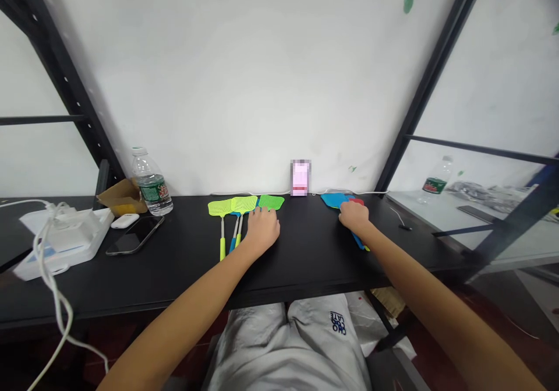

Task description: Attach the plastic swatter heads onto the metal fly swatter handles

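Note:
On the black table (305,263) lie three fly swatters in a row: a yellow-green one (220,208), a second yellow one (244,204) and a green one (271,201). My left hand (262,228) rests palm down over the green swatter's handle, fingers bent. To the right, my right hand (354,216) lies on a small pile of swatters with blue (334,199) and red (356,201) heads, fingers curled over them. A blue handle end (358,242) pokes out beside my wrist.
At the left are a water bottle (151,182), a cardboard piece (122,197), a phone (135,235), a white earbud case (124,221) and a white box with cables (61,236). A small pink box (300,178) stands by the wall. Black rack posts flank the table.

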Available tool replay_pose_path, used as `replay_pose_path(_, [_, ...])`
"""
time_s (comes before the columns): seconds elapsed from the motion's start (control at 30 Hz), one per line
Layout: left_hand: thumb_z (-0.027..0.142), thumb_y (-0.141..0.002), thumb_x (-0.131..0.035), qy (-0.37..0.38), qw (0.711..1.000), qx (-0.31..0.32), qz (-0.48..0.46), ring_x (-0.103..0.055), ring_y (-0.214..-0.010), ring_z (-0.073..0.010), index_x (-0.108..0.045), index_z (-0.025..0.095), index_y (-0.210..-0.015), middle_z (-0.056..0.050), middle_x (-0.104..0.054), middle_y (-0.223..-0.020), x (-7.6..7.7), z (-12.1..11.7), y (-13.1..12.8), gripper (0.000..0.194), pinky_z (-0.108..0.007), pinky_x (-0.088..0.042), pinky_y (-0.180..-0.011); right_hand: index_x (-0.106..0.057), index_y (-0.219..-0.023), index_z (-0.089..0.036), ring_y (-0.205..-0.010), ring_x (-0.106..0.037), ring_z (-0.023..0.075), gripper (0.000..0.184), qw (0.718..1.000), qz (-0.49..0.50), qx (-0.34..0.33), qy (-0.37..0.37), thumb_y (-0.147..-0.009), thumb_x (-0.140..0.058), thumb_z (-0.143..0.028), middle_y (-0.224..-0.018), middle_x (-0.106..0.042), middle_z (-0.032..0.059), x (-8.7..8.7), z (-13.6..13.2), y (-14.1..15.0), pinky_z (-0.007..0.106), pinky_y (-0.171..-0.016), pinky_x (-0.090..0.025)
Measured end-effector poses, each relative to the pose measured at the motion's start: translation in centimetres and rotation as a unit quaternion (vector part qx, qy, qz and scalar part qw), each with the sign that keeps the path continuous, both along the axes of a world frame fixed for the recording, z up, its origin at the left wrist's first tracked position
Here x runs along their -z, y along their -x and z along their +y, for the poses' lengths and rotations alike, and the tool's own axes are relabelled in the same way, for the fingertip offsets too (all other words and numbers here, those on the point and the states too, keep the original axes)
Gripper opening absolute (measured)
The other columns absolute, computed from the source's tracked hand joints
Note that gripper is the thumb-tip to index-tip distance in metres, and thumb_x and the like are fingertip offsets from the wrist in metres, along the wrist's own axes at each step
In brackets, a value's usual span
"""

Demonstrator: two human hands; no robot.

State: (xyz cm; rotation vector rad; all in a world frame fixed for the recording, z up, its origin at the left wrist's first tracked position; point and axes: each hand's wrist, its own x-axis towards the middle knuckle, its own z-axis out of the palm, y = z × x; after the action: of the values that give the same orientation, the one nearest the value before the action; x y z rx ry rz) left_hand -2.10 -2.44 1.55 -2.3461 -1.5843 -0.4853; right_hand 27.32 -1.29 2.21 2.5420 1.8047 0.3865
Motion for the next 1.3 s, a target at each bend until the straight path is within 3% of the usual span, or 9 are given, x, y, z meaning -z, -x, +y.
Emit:
replay_pose_path(0.17, [0.028,-0.087,-0.049,-0.006,0.999,-0.045,0.004,-0.051,-0.103,-0.0339,-0.064,0.009,-0.103,-0.020,-0.060,-0.104,0.3,0.2,0.2,0.030,-0.044,-0.038,-0.085,-0.068,-0.100,-0.008,-0.094,-0.066,0.0318,0.029,0.997,-0.016,-0.042,-0.061,-0.092,-0.047,-0.027,-0.099,-0.067,0.0210,-0.4,-1.0,2.4,0.038,-0.076,-0.049])
replay_pose_path(0.33, [0.032,-0.083,-0.056,0.010,0.997,-0.079,0.005,-0.053,-0.104,-0.0350,-0.063,0.008,-0.106,-0.020,-0.060,-0.107,0.3,0.5,0.5,0.034,-0.044,-0.038,-0.086,-0.066,-0.096,-0.010,-0.090,-0.067,0.0309,0.029,0.990,-0.005,-0.115,-0.080,-0.092,-0.049,-0.033,-0.094,-0.068,0.0202,-0.9,-1.6,8.1,0.036,-0.074,-0.048])
replay_pose_path(0.5, [0.036,-0.085,-0.054,0.035,0.995,-0.094,0.009,-0.055,-0.105,-0.0358,-0.062,0.007,-0.109,-0.022,-0.062,-0.108,0.7,0.8,0.5,0.038,-0.045,-0.038,-0.089,-0.066,-0.094,-0.012,-0.090,-0.068,0.0289,0.026,0.981,0.038,-0.181,-0.065,-0.091,-0.048,-0.031,-0.095,-0.069,0.0177,1.0,-0.4,13.7,0.035,-0.075,-0.048])
replay_pose_path(0.67, [0.038,-0.086,-0.053,0.054,0.993,-0.101,0.007,-0.057,-0.105,-0.0357,-0.061,0.006,-0.113,-0.023,-0.061,-0.111,0.8,1.0,0.4,0.043,-0.043,-0.040,-0.087,-0.065,-0.102,-0.012,-0.092,-0.068,0.0267,0.027,0.978,0.081,-0.181,-0.068,-0.092,-0.045,-0.028,-0.098,-0.069,0.0176,2.7,1.4,16.6,0.033,-0.076,-0.048])
replay_pose_path(0.87, [0.035,-0.088,-0.050,0.070,0.993,-0.096,0.015,-0.055,-0.108,-0.0350,-0.063,0.007,-0.112,-0.023,-0.060,-0.113,0.5,1.2,0.5,0.039,-0.043,-0.042,-0.088,-0.069,-0.098,-0.016,-0.093,-0.067,0.0262,0.031,0.977,0.124,-0.163,-0.061,-0.092,-0.042,-0.031,-0.100,-0.069,0.0154,2.8,2.4,16.5,0.033,-0.077,-0.047])
replay_pose_path(1.0, [0.024,-0.089,-0.044,0.082,0.991,-0.098,0.029,-0.056,-0.107,-0.0326,-0.065,0.009,-0.110,-0.022,-0.059,-0.112,0.3,1.5,0.8,0.033,-0.040,-0.043,-0.087,-0.069,-0.090,-0.020,-0.088,-0.066,0.0235,0.029,0.971,0.163,-0.160,-0.075,-0.090,-0.044,-0.036,-0.095,-0.070,0.0100,3.1,2.5,15.2,0.030,-0.073,-0.045])
replay_pose_path(1.13, [0.016,-0.086,-0.042,0.086,0.990,-0.108,0.036,-0.055,-0.108,-0.0304,-0.066,0.010,-0.107,-0.021,-0.060,-0.111,0.0,1.7,0.9,0.033,-0.038,-0.043,-0.088,-0.068,-0.080,-0.021,-0.083,-0.064,0.0200,0.027,0.955,0.227,-0.167,-0.087,-0.089,-0.046,-0.035,-0.088,-0.070,0.0063,3.1,2.5,14.0,0.026,-0.066,-0.041])
replay_pose_path(1.3, [0.018,-0.082,-0.048,0.087,0.991,-0.094,0.048,-0.054,-0.107,-0.0318,-0.068,0.009,-0.105,-0.021,-0.059,-0.111,-0.4,1.8,0.9,0.031,-0.039,-0.043,-0.087,-0.066,-0.073,-0.020,-0.074,-0.059,0.0162,0.029,0.928,0.305,-0.185,-0.109,-0.088,-0.047,-0.036,-0.080,-0.068,0.0043,3.0,2.8,13.1,0.023,-0.058,-0.033])
